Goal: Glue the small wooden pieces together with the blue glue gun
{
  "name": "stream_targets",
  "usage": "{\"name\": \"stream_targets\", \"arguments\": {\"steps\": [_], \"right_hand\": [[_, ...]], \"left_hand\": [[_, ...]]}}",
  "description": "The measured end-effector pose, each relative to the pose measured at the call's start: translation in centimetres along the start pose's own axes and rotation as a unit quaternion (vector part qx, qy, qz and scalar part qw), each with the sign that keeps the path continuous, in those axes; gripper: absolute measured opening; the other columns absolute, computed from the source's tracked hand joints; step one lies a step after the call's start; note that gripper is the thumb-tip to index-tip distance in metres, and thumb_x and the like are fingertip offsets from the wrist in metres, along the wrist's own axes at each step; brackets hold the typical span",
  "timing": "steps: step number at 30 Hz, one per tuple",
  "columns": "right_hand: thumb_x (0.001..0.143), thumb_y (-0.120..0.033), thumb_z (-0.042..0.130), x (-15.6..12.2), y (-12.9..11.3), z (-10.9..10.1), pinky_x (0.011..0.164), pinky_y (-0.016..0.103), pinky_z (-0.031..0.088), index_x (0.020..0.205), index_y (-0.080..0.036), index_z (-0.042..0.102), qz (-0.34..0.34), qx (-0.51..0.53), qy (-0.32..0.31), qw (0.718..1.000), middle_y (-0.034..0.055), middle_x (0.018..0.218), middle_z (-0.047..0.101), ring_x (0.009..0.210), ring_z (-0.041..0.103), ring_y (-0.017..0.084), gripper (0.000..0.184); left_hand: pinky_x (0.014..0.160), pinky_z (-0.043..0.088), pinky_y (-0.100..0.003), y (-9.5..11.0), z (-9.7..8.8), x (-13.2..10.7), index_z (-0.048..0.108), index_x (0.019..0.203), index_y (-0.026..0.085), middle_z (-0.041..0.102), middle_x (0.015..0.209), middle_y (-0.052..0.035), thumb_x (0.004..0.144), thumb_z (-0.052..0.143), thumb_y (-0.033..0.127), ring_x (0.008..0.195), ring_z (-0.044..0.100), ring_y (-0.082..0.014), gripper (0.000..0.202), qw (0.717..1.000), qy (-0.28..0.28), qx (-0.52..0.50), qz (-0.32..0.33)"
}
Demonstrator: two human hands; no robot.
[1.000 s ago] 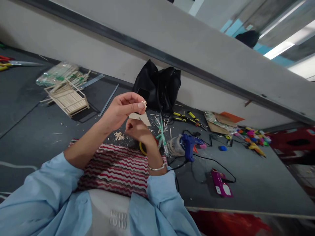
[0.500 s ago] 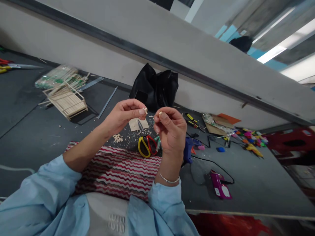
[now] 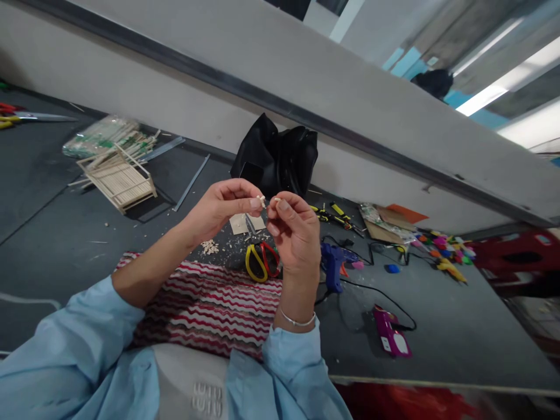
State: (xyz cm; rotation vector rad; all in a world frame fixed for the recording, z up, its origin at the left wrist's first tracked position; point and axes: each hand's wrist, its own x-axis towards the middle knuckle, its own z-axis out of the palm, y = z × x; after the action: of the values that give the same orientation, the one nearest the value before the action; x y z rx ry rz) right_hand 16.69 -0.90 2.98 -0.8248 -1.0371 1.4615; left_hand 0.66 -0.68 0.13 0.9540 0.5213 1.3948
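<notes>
Between the thumb and fingers of my left hand (image 3: 227, 204) is a small cluster of pale wooden bits (image 3: 261, 200). My right hand (image 3: 295, 224) pinches a single short pale wooden piece (image 3: 277, 200), held just right of the cluster with a narrow gap. Both hands are raised over the table. Below them lie scissors (image 3: 258, 262) with a yellow and a red handle, a small pile of cut wooden bits (image 3: 210, 247), and a pale card (image 3: 238, 224) with a metal-tipped tool on it.
A miniature stick-built frame (image 3: 120, 181) stands left, near packaged sticks (image 3: 100, 137) and a metal ruler (image 3: 191, 182). Behind is a black bag (image 3: 275, 154). To the right are a blue glue gun (image 3: 333, 265), a purple device (image 3: 391, 331) and colourful pieces (image 3: 446, 245). A striped cloth (image 3: 205, 306) lies in front.
My right hand has moved left, bringing its wooden piece close to the cluster. My left hand has shifted slightly right. More of the glue gun now shows.
</notes>
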Motion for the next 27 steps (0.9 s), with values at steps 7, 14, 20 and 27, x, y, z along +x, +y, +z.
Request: {"name": "stream_targets", "arguments": {"steps": [7,14,20,27], "right_hand": [[0.067,-0.029,0.088,0.00,0.19,-0.06,0.044,0.018,0.036,0.076,-0.023,0.078,-0.004,-0.025,-0.002,1.000,-0.0039,0.066,0.066,0.055,0.049,0.006,0.015],[0.065,-0.025,0.088,-0.26,0.12,0.12,0.044,0.020,0.036,0.076,-0.023,0.078,-0.024,-0.057,0.010,0.998,-0.0045,0.061,0.066,0.053,0.049,0.007,0.015],[0.067,-0.028,0.087,-0.43,0.17,-0.07,0.045,0.022,0.037,0.079,-0.024,0.080,-0.048,-0.113,0.021,0.992,-0.0051,0.063,0.068,0.051,0.048,0.007,0.014],[0.070,-0.030,0.088,-0.45,0.54,-0.27,0.046,0.022,0.039,0.084,-0.024,0.083,-0.085,-0.158,0.036,0.983,-0.0033,0.067,0.073,0.051,0.050,0.007,0.016]], "left_hand": [[0.070,0.055,-0.023,0.07,-0.04,0.01,0.079,0.081,0.017,0.074,0.074,-0.0004,0.069,0.093,0.028,0.068,0.068,-0.0103,0.022,1.000,0.001,0.003,0.001],[0.070,0.054,-0.024,0.04,-0.07,0.04,0.078,0.082,0.017,0.073,0.074,-0.0007,0.069,0.092,0.028,0.069,0.067,-0.0108,0.022,1.000,0.001,0.012,0.006],[0.071,0.054,-0.025,-0.04,-0.19,0.05,0.078,0.082,0.017,0.073,0.073,-0.0008,0.070,0.092,0.029,0.069,0.066,-0.0113,0.022,1.000,-0.001,0.027,0.014],[0.070,0.052,-0.024,0.00,-0.20,-0.04,0.078,0.080,0.016,0.073,0.073,-0.0015,0.071,0.092,0.028,0.070,0.066,-0.0115,0.020,0.999,-0.008,0.042,0.022]]}}
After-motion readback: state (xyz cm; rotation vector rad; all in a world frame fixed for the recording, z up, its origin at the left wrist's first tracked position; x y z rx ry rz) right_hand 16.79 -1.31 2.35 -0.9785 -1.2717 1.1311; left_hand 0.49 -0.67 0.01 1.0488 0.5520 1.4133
